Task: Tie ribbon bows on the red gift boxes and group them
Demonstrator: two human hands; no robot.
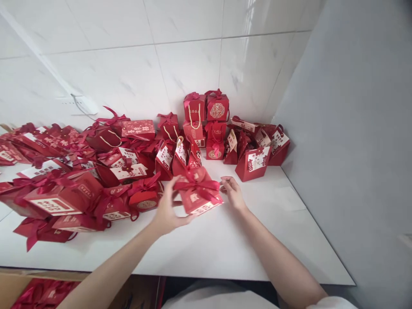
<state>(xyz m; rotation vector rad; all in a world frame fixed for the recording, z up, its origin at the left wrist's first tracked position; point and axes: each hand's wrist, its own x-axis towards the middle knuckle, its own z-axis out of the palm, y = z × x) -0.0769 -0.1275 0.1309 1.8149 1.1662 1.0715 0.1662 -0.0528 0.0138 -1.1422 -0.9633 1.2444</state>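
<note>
A red gift box [197,201] with a dark red ribbon bow [202,187] on top is held tilted over the white table. My left hand [168,208] grips its left side, fingers behind and thumb along the lower front edge. Close to the box's right side is my right hand [232,192], its fingers curled together in a pinch near the ribbon's end. Whether anything is between those fingertips cannot be made out. Just behind the held box stand several red tent-shaped boxes [164,161] with white printed tags.
Red gift boxes crowd the left of the table [270,240]. Two stacks of ribboned boxes [217,106] stand against the tiled wall [189,64]. Tagged red bags [254,165] are at the back right, beside a grey panel [347,128]. A cardboard carton [13,286] of red boxes sits below, front left.
</note>
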